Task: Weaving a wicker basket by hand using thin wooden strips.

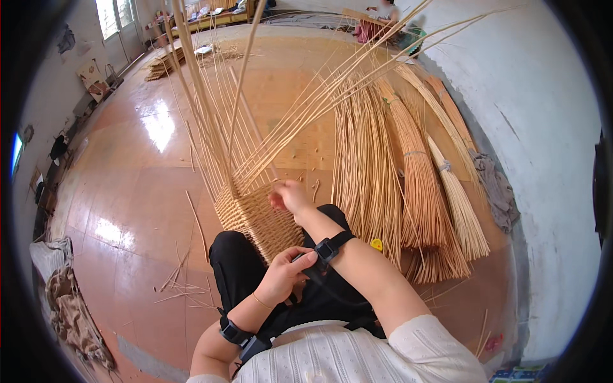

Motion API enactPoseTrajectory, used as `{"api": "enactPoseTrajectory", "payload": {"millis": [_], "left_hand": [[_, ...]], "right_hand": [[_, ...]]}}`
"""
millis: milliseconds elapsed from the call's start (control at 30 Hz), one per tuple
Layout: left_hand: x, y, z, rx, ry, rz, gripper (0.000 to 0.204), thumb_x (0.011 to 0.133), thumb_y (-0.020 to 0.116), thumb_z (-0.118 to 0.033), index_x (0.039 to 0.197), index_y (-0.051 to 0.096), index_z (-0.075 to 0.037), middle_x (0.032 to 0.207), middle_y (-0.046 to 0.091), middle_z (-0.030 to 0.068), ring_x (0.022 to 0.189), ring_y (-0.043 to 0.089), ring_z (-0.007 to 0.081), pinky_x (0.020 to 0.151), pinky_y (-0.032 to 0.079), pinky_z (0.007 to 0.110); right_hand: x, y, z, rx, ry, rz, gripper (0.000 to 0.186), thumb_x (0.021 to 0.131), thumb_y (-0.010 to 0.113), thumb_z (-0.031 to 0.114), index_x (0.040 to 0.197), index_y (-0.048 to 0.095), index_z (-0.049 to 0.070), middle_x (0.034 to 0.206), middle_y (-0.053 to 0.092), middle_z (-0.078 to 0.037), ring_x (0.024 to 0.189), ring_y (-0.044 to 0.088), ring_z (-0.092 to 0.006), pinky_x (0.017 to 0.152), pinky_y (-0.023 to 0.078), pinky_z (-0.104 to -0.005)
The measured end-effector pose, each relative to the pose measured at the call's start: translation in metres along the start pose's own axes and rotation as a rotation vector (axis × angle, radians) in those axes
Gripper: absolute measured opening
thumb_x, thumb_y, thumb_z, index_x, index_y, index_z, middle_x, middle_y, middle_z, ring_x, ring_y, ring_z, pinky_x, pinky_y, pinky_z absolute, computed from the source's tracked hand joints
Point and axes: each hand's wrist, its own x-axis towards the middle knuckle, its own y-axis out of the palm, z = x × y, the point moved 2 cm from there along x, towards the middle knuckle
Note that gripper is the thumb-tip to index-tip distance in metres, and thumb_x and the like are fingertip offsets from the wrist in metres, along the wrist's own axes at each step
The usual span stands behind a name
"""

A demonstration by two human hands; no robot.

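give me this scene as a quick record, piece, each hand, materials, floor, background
piece: part-woven basket, long strands rising from it
right hand: at the basket's upper edge, fingers curled; grip unclear
left hand: beside the black band on the right forearm; grip unclear
materials: pale strands and a tied reddish bundle, right of the basket
floor: stray stick left of the basket
background: another person, far right

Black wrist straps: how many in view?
2: one black strap around the right forearm, close to the left hand; a second strap around the left forearm. No others show.
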Motion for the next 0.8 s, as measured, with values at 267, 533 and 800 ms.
{"api": "enactPoseTrajectory", "payload": {"millis": [267,533,800], "left_hand": [[-0.004,0.021,-0.028,0.274,-0.065,-0.121,0.043,0.092,0.072,-0.028,0.118,0.056,0.002,0.098,0.066,0.0099,0.081,0.068,0.0192,0.078,0.059,0.030],[0.008,-0.005,-0.025,0.231,-0.051,-0.121,0.046,0.097,0.061,-0.041,0.121,0.056,-0.002,0.094,0.065,0.0050,0.097,0.064,0.0143,0.078,0.055,0.027],[0.039,-0.139,-0.066,-0.075,0.215,-0.456,0.016,0.099,0.055,-0.022,0.095,0.058,-0.007,0.082,0.068,0.0063,0.069,0.062,0.0128,0.067,0.053,0.028]], "right_hand": [[0.015,-0.006,0.038,0.401,-0.002,-0.176,0.018,0.099,0.056,0.023,0.104,0.062,0.007,0.082,0.069,-0.006,0.068,0.066,-0.0154,0.059,0.049,-0.0264],[0.005,-0.001,0.030,0.144,-0.130,-0.163,0.016,0.098,0.058,0.023,0.101,0.064,0.008,0.077,0.067,-0.003,0.066,0.065,-0.0134,0.056,0.050,-0.0260],[-0.137,0.056,-0.014,-0.223,0.445,0.617,0.073,0.089,0.051,0.073,0.106,0.059,0.002,0.094,0.069,-0.012,0.081,0.068,-0.0195,0.070,0.056,-0.0326]]}}
